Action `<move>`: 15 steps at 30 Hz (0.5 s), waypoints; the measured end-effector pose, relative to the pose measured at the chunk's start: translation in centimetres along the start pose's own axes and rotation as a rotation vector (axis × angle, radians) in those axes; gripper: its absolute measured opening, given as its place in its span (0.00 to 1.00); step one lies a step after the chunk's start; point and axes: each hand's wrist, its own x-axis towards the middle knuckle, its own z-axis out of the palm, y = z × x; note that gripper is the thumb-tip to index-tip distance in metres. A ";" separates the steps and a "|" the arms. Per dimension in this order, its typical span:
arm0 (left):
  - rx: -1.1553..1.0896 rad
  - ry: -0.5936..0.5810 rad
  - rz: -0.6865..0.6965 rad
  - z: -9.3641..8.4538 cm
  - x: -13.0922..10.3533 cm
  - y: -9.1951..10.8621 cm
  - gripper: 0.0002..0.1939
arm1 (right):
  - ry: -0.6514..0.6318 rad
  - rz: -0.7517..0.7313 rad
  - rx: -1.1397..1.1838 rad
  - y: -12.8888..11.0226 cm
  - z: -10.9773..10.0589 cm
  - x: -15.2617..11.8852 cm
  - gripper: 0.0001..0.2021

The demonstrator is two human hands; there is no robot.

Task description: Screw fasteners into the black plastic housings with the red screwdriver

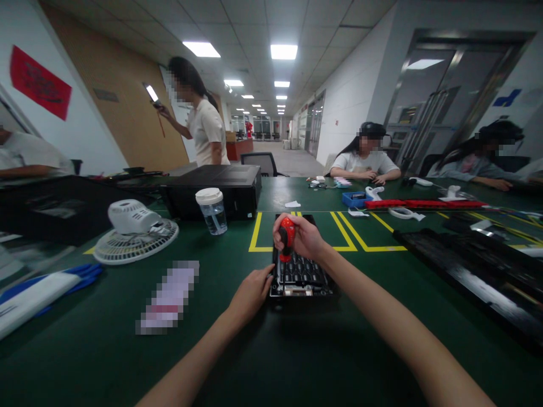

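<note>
Right hand: The right hand [302,234] is curled round the red and black tool [287,227], with its fingers closed on the fat top part.
Left hand: The left hand [253,287] is low at the left side of the black case [303,277]. Its fingers are close together and bent. I cannot tell if they pinch the edge.
Where the tool is: It is inside the right hand's grip, over the left part of the black case, up and to the right of the left hand.
Which way the tool points: It stands almost straight up, fat end on top and red low end down at the case.
Black case: It lies flat on the green table [203,350], with rows of round dips. Its long way runs away from the person. A shiny metal piece [297,291] is at the near end.
Left side of table: A cup with a white lid [213,212], a white fan [134,232] and a big black box [212,189].
Right side of table: A blue tray [355,199] and a long black part [470,277].
Writing: The red paper [40,82] on the wall has dark marks too blurry to read. I see no brand I can read.
</note>
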 end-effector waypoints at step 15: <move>-0.007 0.000 -0.001 -0.1 0.0 0.1 0.22 | 0.053 -0.029 -0.051 -0.4 0.0 -0.8 0.12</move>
